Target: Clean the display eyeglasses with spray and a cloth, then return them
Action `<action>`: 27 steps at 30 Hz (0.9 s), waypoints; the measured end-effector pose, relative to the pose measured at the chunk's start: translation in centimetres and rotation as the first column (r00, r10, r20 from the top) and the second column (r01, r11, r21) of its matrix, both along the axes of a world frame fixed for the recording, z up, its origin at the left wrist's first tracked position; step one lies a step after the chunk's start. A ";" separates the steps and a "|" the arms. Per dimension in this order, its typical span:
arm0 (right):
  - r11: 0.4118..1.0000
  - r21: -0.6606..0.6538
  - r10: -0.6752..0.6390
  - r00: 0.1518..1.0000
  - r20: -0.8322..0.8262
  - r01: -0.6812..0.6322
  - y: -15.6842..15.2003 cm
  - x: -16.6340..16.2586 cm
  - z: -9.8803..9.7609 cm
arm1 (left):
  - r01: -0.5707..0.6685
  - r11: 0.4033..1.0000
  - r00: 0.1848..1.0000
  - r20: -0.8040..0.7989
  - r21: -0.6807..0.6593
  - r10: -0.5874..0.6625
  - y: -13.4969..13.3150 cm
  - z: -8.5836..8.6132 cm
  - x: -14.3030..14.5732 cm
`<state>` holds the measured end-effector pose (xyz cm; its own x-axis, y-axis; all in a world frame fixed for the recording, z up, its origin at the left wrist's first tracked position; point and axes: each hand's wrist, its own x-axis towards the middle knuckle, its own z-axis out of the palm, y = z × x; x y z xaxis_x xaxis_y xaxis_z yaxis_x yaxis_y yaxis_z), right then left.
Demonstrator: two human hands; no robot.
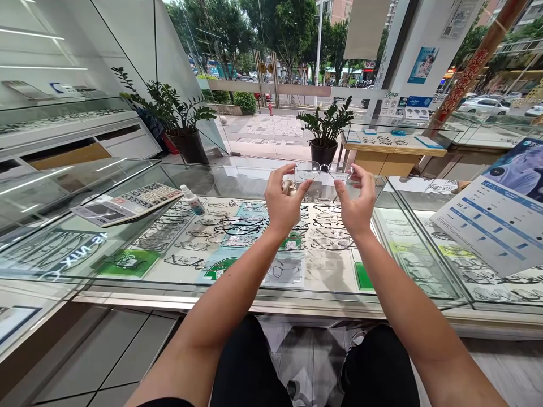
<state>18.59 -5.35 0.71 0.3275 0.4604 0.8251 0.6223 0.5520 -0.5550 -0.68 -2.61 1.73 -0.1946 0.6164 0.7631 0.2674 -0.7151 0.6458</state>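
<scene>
Over the counter (139, 298), the left hand (283, 199) and right hand (358, 200) pinch opposite ends of the glasses (316, 170), so uneven pressure could bend them, while a slackened hold on either side could let them slip and fall.

Hands (283, 204) (358, 204): two
Held glasses (309, 170): one pair
Potted plants (180, 116) (326, 127): two
Calculator (127, 202): one
Bottle (193, 200): one
Displayed glasses (241, 226): many, uncountable

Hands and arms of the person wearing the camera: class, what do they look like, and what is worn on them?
The left hand and right hand show no gloves. Both forearms are bare; a black sleeve edges the left.
</scene>
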 end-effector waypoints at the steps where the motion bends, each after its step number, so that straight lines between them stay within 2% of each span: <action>1: 1.000 0.008 -0.014 1.000 0.010 0.014 0.0 0.0 0.0 | 0.013 1.000 1.000 0.001 -0.015 -0.013 0.0 0.0 0.0; 8: 0.993 0.077 -0.094 0.994 0.059 0.089 -0.4 0.1 0.3 | 0.131 0.986 0.991 0.033 -0.102 -0.128 0.0 0.0 0.1; 15: 0.992 0.106 -0.077 0.993 0.093 0.067 -0.5 -0.1 0.4 | 0.132 0.986 0.991 0.026 -0.103 -0.130 0.4 -0.3 0.1; 20: 0.996 0.074 -0.067 0.991 0.116 0.059 -0.4 -0.1 0.4 | 0.060 0.997 0.998 0.031 -0.053 -0.058 0.3 -0.4 0.1; 27: 0.998 0.056 0.016 0.995 0.094 -0.022 -0.3 -0.6 -0.2 | -0.074 0.997 0.996 0.048 0.032 0.072 0.0 -0.5 0.1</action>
